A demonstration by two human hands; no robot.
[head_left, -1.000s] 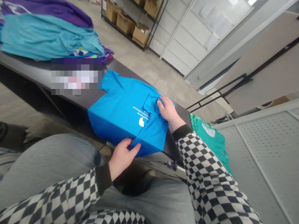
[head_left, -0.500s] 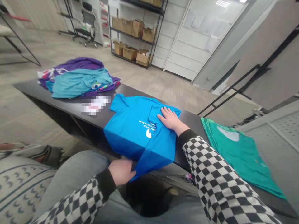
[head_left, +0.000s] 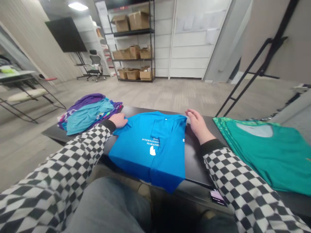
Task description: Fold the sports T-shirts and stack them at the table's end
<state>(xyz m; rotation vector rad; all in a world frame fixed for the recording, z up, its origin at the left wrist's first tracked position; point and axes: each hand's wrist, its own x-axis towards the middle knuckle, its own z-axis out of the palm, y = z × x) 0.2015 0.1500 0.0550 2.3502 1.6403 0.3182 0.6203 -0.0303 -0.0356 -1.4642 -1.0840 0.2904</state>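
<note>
Straight ahead at 12 o'clock, a black metal shelving unit (head_left: pixel 152 42) holds brown cardboard boxes (head_left: pixel 139 20). A long black table (head_left: pixel 195 161) runs across in front of me from about 9 to 3 o'clock. A flat teal-green T-shirt (head_left: pixel 264 155) lies on it at 3 o'clock, and a loose heap of purple and turquoise garments (head_left: pixel 88 116) sits at 10 o'clock.

Between them, right in front of me, lies a bright blue folded shirt (head_left: pixel 152 152). Its long axis points at me, running from the table's far side to a narrow tip at about 5 o'clock that overhangs the near edge. White printed lettering (head_left: pixel 150 142) crosses its middle.

Both my arms, in black-and-white checkered sleeves (head_left: pixel 243 181), reach forward and well apart. My left hand (head_left: pixel 118 120) lies open on the shirt's upper-left corner, not gripping. My right hand (head_left: pixel 198 125) rests open on the table, just beside the shirt's upper-right edge.
</note>
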